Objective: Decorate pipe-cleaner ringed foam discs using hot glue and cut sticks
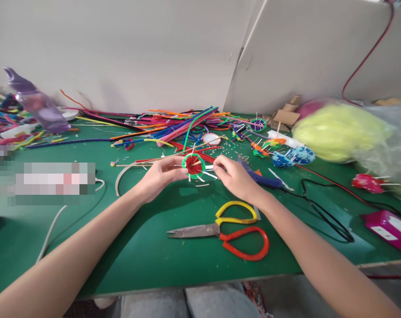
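My left hand (159, 177) pinches a small round craft piece with a green pipe-cleaner rim and a red middle (195, 168). Thin white strips stick out around its edge, and a pale stick stands at its centre. My right hand (234, 176) is just to the right, fingers curled closed at the end of a white strip (208, 168) beside the piece; its fingertips are partly hidden. Below the hands lie scissors (200, 231), one handle yellow and the other red. Close behind my right hand rests a blue glue gun (264, 180).
Coloured pipe cleaners (187, 128) are heaped along the wall. A purple bottle (43, 110) leans at the left. Finished-looking decorated pieces (293, 157) and a yellow-green bag (339, 130) sit at the right. A magenta box (388, 229) and black cable (332, 227) are near the right edge.
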The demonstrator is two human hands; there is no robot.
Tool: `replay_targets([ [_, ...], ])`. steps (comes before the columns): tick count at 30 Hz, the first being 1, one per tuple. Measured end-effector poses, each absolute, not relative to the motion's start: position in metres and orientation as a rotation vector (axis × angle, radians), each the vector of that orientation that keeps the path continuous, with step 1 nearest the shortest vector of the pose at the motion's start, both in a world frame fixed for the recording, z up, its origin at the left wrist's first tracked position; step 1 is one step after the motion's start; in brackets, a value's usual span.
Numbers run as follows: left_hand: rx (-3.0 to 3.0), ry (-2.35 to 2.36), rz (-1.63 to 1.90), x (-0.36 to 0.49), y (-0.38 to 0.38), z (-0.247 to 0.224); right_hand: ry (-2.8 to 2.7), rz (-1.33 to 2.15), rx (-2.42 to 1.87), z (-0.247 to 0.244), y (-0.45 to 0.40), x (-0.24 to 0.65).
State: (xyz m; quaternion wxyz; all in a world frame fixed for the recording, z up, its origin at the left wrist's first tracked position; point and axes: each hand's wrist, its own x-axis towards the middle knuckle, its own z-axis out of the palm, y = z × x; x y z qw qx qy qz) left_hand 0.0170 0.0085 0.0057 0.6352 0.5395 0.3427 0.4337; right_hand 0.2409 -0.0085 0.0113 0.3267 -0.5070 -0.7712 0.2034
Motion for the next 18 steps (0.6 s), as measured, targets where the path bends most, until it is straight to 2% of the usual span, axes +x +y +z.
replay_targets([
  [9, 1.387, 0.849, 0.824, 0.0168, 0.0084, 0.0032, -1.915, 0.481, -1.143, 0.0154, -0.0121, 0.2416],
  [18, 1.395, 0.867, 0.823, 0.0179, 0.0085, 0.0037, -1.928, 0.419, -1.103, 0.0129, -0.0093, 0.2431],
])
